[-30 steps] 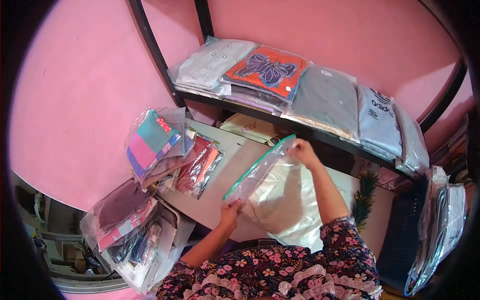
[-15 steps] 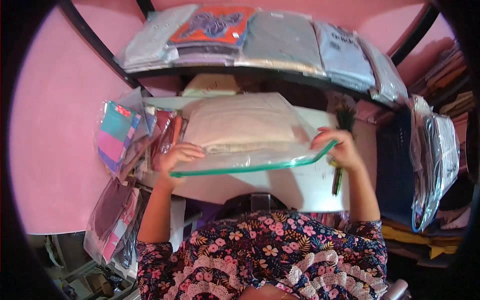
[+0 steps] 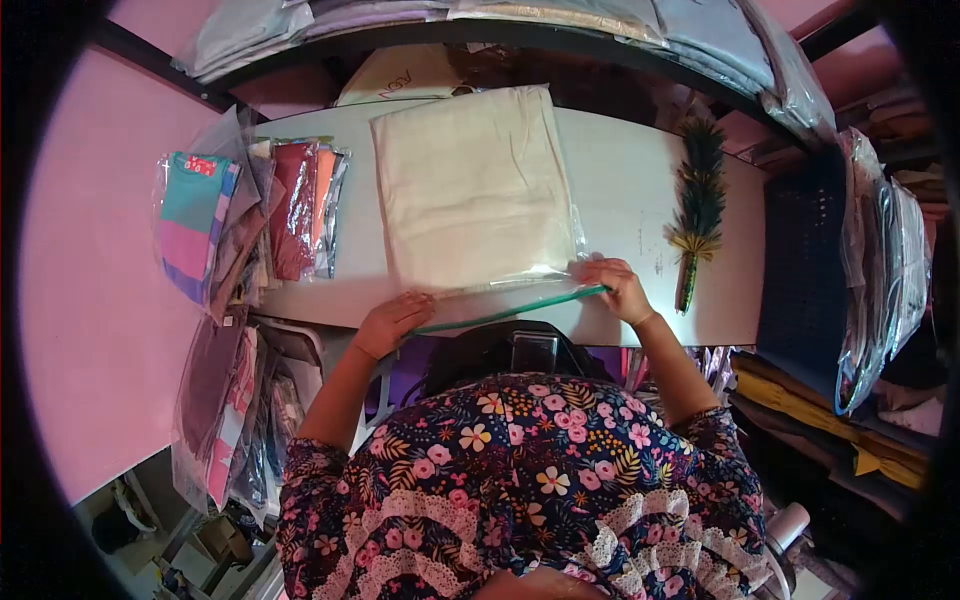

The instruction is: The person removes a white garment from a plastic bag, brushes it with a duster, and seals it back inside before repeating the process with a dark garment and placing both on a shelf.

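Observation:
A folded cream cloth (image 3: pixel 470 190) lies flat on the white table inside a clear plastic zip bag (image 3: pixel 500 305). The bag's green zip edge (image 3: pixel 520 311) faces me and runs between my hands. My left hand (image 3: pixel 397 322) is closed on the left end of that edge, its fingers resting over the plastic. At the right end, my right hand (image 3: pixel 617 287) pinches the bag's corner, fingers on top. Each thumb is mostly hidden.
Wrapped folded fabrics (image 3: pixel 295 210) stand at the table's left side. A dark green, feathery bundle with a yellow band (image 3: pixel 695 190) lies to the right. A black-edged shelf (image 3: pixel 480 32) crosses above the back; a dark blue crate (image 3: pixel 800 270) is at right.
The bag has come down from a raised, tilted position to lie flat on the table. Both hands have lowered with its green edge, closer together, and the view has tipped downward.

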Motion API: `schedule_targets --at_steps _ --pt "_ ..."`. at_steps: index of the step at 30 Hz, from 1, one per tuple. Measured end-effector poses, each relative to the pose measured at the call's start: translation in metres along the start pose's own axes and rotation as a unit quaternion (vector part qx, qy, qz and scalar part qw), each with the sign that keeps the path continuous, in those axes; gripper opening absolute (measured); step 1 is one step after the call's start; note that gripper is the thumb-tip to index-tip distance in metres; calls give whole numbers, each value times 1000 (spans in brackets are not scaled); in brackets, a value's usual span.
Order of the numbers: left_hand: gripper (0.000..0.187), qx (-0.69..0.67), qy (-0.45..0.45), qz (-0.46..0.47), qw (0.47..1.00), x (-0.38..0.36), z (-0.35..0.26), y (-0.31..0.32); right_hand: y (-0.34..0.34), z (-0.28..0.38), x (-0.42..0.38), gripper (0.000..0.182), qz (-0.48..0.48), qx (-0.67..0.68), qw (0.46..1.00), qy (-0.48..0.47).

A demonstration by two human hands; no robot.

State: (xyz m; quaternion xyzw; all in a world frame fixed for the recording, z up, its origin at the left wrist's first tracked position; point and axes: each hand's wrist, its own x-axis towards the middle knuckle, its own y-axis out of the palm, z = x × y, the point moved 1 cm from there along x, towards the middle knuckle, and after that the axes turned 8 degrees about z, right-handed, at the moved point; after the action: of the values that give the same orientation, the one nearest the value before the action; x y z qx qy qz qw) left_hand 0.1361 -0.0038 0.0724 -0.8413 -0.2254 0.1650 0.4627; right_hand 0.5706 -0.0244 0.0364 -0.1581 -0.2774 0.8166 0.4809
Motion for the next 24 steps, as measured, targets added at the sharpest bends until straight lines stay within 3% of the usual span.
schedule_targets --at_steps 3,4,6,9,10,15,18,20,22,23,24 --pt "41 52 12 32 998 -4 -5 1 -5 8 0 40 67 -219 971 -62" --pt "43 96 15 60 994 -6 -7 2 -8 17 1 40 70 -216 972 -63" --pt "46 126 11 63 990 -5 -15 5 -6 46 6 57 107 -275 954 -59" --pt "49 153 -3 84 985 -4 -18 19 13 63 12 60 135 -256 955 -59" --pt "49 152 -14 100 983 -2 -18 24 22 61 12 50 134 -292 945 -63" --pt "52 19 -39 103 994 -3 -21 15 35 48 15 43 130 -309 939 -76" --pt "51 -87 -61 88 990 0 -27 -3 22 49 20 34 129 -224 962 -83" --pt "48 -155 -86 74 981 2 -25 -7 8 47 27 26 185 -188 964 -19" --pt "31 -189 -164 -39 967 4 -17 -8 5 46 38 22 164 -180 970 -8" --pt "31 -189 -163 -39 968 8 -14 -6 2 43 44 19 143 -170 975 1" --pt "26 -211 -217 -109 947 11 -10 -3 2 38 50 15 117 -168 979 -8"
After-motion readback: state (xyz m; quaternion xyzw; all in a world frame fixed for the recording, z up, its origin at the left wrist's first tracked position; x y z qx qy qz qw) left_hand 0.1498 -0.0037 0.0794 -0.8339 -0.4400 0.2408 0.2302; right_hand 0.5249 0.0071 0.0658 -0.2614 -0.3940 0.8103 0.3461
